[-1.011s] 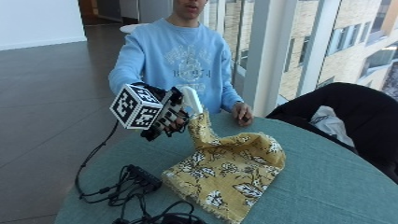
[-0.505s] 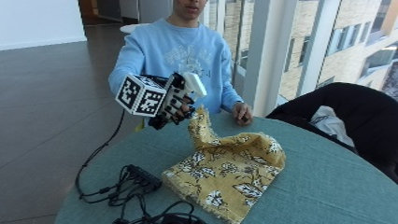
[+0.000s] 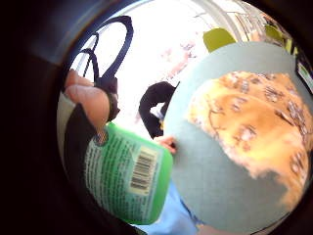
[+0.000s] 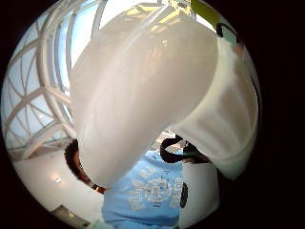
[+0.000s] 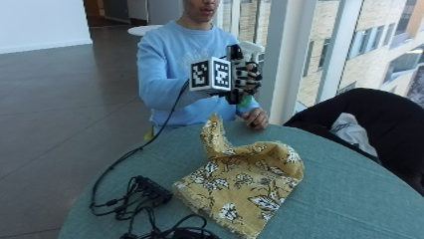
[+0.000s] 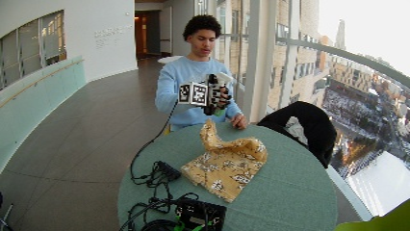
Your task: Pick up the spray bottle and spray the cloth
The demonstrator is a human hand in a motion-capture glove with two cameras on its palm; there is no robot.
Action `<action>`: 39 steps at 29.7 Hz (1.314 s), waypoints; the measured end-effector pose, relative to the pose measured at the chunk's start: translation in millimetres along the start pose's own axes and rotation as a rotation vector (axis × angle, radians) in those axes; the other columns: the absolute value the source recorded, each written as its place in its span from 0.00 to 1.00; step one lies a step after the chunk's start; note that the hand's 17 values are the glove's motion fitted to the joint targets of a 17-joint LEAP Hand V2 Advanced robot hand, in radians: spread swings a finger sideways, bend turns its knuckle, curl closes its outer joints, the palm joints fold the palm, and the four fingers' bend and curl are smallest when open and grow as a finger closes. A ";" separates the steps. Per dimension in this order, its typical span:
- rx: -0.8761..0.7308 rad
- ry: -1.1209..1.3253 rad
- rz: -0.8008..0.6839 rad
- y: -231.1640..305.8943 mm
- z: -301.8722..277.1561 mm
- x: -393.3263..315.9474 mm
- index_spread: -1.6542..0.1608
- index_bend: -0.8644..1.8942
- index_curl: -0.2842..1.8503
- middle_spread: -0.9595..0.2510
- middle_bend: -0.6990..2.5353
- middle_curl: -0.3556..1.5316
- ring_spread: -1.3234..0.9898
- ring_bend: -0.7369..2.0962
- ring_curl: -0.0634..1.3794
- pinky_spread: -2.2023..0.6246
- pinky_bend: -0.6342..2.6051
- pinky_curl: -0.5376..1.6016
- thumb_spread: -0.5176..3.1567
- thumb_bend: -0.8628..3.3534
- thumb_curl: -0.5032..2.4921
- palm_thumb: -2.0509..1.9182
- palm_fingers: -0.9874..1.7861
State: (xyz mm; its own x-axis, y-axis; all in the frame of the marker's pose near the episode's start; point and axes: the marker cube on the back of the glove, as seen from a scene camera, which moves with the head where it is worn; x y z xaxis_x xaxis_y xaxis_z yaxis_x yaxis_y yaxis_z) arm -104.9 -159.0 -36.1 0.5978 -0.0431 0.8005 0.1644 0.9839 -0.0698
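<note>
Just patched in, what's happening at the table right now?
A person seated at the round green table holds a spray bottle up at chest height in the gloved right hand, fingers curled round it. The little finger side palm view shows the bottle's green label close to the palm. The yellow floral cloth lies crumpled on the table below and in front of the bottle, one corner standing up. The bare left hand rests on the table edge. No spray is visible.

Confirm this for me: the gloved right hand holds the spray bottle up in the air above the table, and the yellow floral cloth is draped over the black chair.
Not quite. The right hand does hold the spray bottle in the air, but the yellow floral cloth lies crumpled on the table, not over the black chair. The outside view shows it.
</note>
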 end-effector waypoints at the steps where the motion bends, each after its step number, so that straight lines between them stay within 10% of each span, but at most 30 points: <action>1: -0.015 -0.013 -0.015 -7.2 13.5 -1.4 0.79 0.38 0.38 0.72 0.30 0.44 0.55 0.46 0.34 0.80 0.25 0.43 0.35 0.20 0.39 0.73 0.78; 21: -0.078 -0.129 -0.007 -109.0 220.3 84.1 0.78 0.40 0.39 0.72 0.30 0.44 0.54 0.42 0.32 0.80 0.24 0.40 0.39 0.20 0.37 0.73 0.75; 39: -0.149 -0.062 -0.059 -100.4 241.8 115.9 0.77 0.40 0.40 0.72 0.30 0.44 0.52 0.40 0.32 0.81 0.24 0.38 0.40 0.20 0.36 0.74 0.75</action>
State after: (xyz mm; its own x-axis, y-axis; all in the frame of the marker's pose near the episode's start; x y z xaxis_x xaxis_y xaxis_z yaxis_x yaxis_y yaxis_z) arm -241.8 -220.9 207.6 0.5344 -0.0848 0.8410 0.3153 0.9431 -0.1052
